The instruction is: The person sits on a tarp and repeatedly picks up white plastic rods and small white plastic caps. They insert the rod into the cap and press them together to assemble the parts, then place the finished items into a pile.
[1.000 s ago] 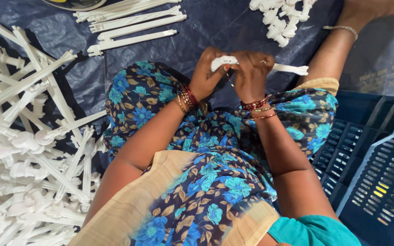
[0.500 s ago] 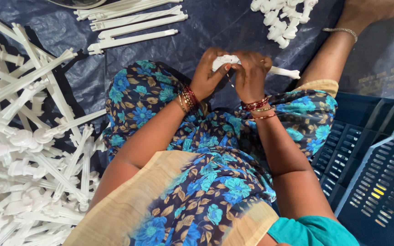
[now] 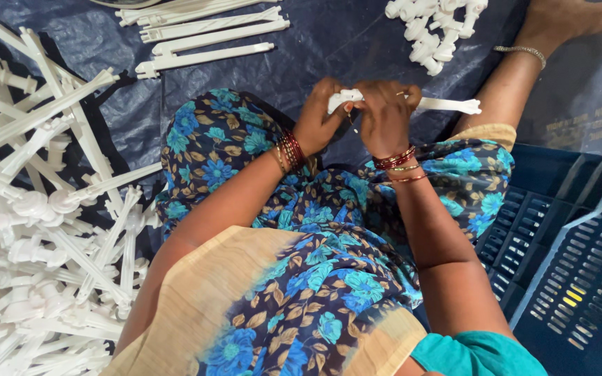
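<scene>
Both hands meet above my knees on one white plastic moulded part (image 3: 447,104), a thin bar with a knobbed end. My left hand (image 3: 322,118) pinches the knobbed end (image 3: 346,96). My right hand (image 3: 384,115) is wrapped around the bar's middle, and the bar's far end sticks out to the right. Red and gold bangles circle both wrists. A blue flowered cloth (image 3: 301,230) covers my lap beneath the hands.
A big heap of white plastic sprue pieces (image 3: 29,230) lies at the left on a dark blue sheet (image 3: 329,42). Several long bars (image 3: 203,35) lie at the top, small white parts (image 3: 433,28) at top right. Blue slotted crates (image 3: 573,264) stand at the right.
The hands and the white part stay almost in place; the bar's right end shifts slightly as the fingers work it.
</scene>
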